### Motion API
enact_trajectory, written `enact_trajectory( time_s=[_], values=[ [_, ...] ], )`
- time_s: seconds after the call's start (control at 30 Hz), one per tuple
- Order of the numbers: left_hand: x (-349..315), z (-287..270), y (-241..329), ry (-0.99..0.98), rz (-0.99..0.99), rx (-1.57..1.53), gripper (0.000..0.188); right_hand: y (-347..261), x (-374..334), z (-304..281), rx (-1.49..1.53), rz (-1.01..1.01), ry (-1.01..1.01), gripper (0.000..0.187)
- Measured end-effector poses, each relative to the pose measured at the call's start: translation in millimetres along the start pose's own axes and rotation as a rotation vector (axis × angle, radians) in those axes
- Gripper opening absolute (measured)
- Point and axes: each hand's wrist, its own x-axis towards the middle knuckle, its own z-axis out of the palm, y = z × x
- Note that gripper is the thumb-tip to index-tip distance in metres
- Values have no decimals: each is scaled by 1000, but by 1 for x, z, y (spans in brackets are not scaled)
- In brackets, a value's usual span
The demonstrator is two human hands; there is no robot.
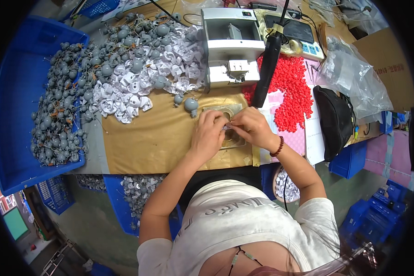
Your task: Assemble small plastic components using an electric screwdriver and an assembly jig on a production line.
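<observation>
My left hand (209,133) and my right hand (254,127) meet over a square, clear-looking plate (237,139) with round openings, at the middle of the bench's front. Between their fingertips is a small white plastic part (226,127), mostly covered by the fingers. Both hands are closed in a pinch at it. Whether the right fingers also hold something smaller cannot be made out. Two grey ball-shaped parts (191,105) lie just beyond my left hand. Behind the plate stands a white bench machine (234,73) with a metal block at its front.
White plastic parts (124,99) and grey ball-shaped parts (106,70) are heaped at left, beside a large blue bin (14,115). Red pieces (292,92) spread at right, near a black pouch (331,122) and clear plastic bags (354,78). A black rod-like tool (267,69) hangs beside the machine.
</observation>
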Motion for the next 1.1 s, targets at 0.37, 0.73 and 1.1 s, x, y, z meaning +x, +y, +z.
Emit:
enact_trajectory(
  time_s=[0.37,0.73,1.1],
  values=[
    [8,-24,-55,109,-182,271,53,-5,-6,21,-389,-153,-159,29],
    [-24,-103,-12,93,-319,-581,48,-20,8,14,-74,-5,89,50],
    [-54,-97,18,-39,-673,-1395,44,-58,38,-10,1023,673,-109,23]
  ],
)
